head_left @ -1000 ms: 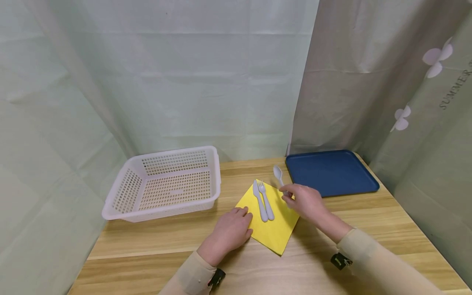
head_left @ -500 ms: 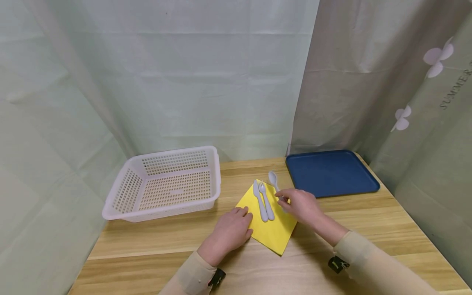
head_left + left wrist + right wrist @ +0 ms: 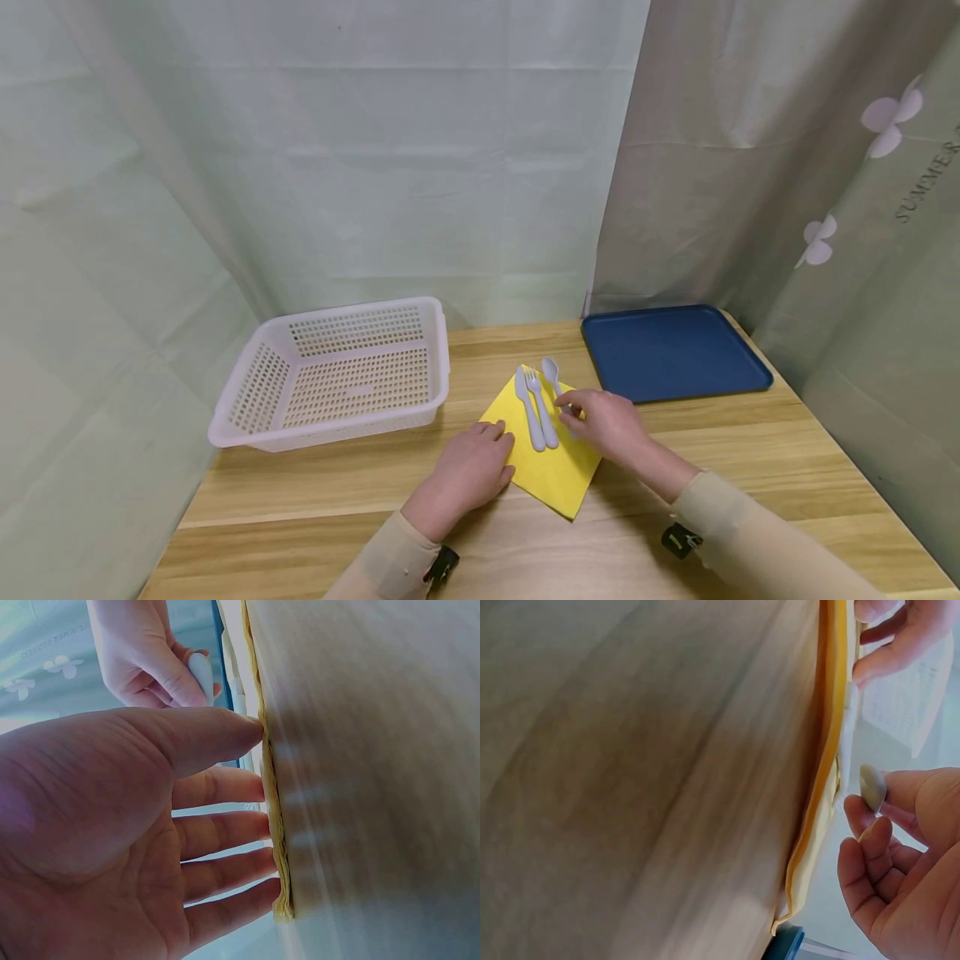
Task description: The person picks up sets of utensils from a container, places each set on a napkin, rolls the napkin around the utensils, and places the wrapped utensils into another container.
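Note:
A folded yellow napkin point(image 3: 551, 483) lies slantwise on the wooden table. On it rest a light grey knife point(image 3: 529, 410) and a fork point(image 3: 542, 410), side by side. My right hand point(image 3: 609, 423) pinches a matching spoon point(image 3: 551, 372) by its handle, just right of the fork; the bowl points away from me. In the right wrist view the handle end point(image 3: 871, 787) shows between thumb and fingers, above the napkin's edge. My left hand point(image 3: 469, 467) rests with extended fingers on the napkin's left edge; in the left wrist view its fingertips point(image 3: 256, 825) touch that edge.
A white perforated plastic basket point(image 3: 360, 392) stands at the back left of the table. At the back right lies a dark blue tray point(image 3: 678, 350). Pale curtains point(image 3: 390, 167) enclose the table behind and at the sides.
My right hand has moved left and slightly toward me with the spoon, bringing it closer to the fork. The left hand, napkin, knife and fork have stayed in place.

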